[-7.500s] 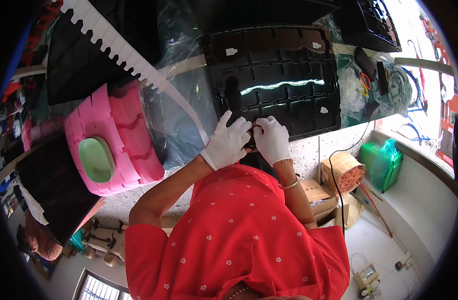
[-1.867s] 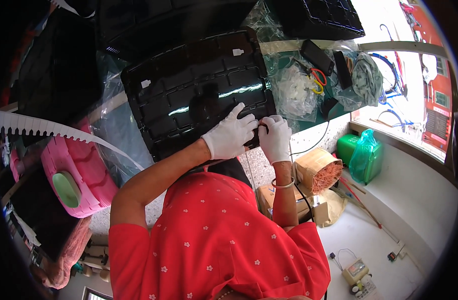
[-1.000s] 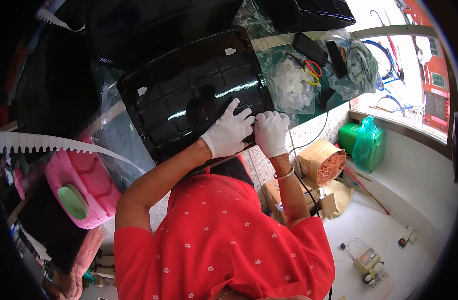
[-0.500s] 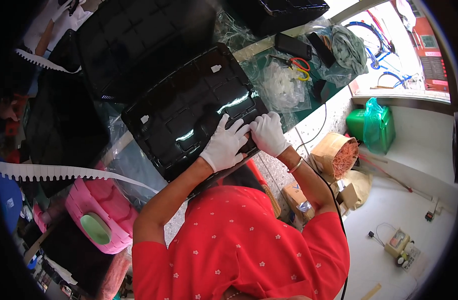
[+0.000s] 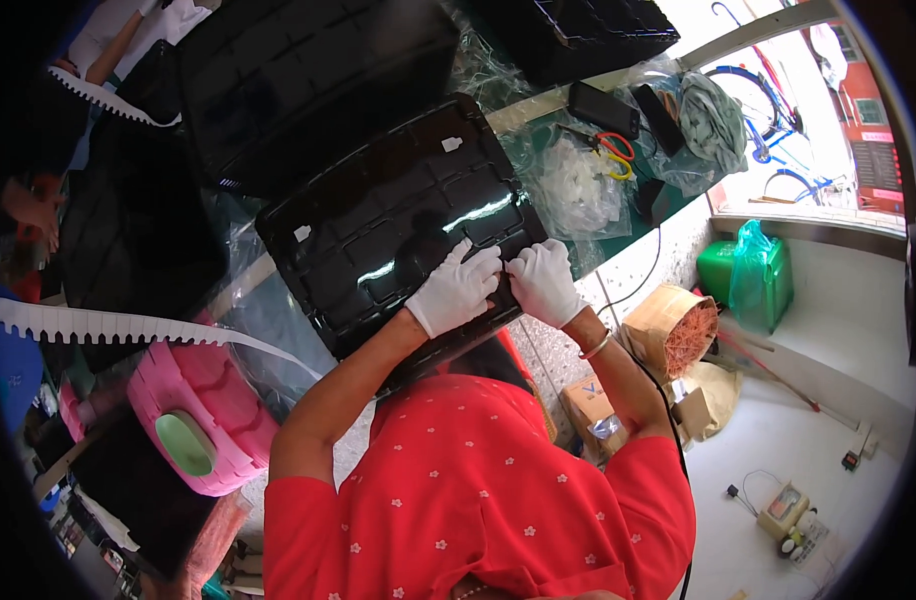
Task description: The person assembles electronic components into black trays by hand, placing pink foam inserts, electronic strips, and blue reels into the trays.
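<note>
A glossy black moulded plastic panel (image 5: 378, 240) with raised ribs and two small white stickers lies tilted across the table in front of me. Both my hands wear white gloves and meet near its right front edge. My left hand (image 5: 456, 290) rests over the panel, index finger pointing forward, the other fingers curled in. Bare fingertips show beneath that glove. My right hand (image 5: 546, 284) is closed in a pinch at the panel's edge, close to the left fingertips. Whatever sits between the fingers is too small or hidden to name.
Right of the panel lie a clear bag of small translucent pieces (image 5: 578, 190), red-and-yellow-handled scissors (image 5: 616, 155) and a black phone-like slab (image 5: 604, 108). Large black cases (image 5: 318, 85) stand behind. A pink stool (image 5: 193, 415) is at left; another person's hand (image 5: 36, 212) shows beyond.
The view has shifted slightly, moving the scene a little right. My left fingers, spread on the panel before, have curled in. My right hand remains pinched at the edge.
</note>
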{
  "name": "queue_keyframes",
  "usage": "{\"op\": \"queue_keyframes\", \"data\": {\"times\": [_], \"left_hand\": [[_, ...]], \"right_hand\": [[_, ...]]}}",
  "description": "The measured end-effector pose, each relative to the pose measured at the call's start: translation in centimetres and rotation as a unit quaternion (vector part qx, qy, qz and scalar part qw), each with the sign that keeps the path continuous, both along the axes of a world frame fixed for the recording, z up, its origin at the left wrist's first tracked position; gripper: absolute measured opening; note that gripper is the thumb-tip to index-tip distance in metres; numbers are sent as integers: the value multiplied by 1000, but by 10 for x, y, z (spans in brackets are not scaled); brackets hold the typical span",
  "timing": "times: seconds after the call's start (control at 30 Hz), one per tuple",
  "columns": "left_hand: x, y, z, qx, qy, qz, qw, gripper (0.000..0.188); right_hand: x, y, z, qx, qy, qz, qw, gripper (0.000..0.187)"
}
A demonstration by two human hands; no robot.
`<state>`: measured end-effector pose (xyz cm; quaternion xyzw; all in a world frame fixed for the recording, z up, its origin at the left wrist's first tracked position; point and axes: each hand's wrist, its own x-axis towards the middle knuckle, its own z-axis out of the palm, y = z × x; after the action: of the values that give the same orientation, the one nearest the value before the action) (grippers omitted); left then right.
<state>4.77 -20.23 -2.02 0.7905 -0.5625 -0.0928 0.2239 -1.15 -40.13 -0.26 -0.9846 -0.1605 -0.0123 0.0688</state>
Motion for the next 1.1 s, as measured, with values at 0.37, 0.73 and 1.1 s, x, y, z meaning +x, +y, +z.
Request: {"op": "queue_keyframes", "data": {"times": [0.37, 0.73, 1.1], "left_hand": [[-3, 1, -3, -46, -1, 25, 999, 36], [-1, 0, -1, -21, 2, 13, 1000, 35], [-10, -7, 16, 33, -43, 9, 998, 38]], "right_hand": [[-4, -9, 2, 45, 0, 52, 998, 6], [-8, 7, -1, 59, -37, -154, 986, 7], [-8, 9, 6, 2, 37, -252, 967, 8]]}}
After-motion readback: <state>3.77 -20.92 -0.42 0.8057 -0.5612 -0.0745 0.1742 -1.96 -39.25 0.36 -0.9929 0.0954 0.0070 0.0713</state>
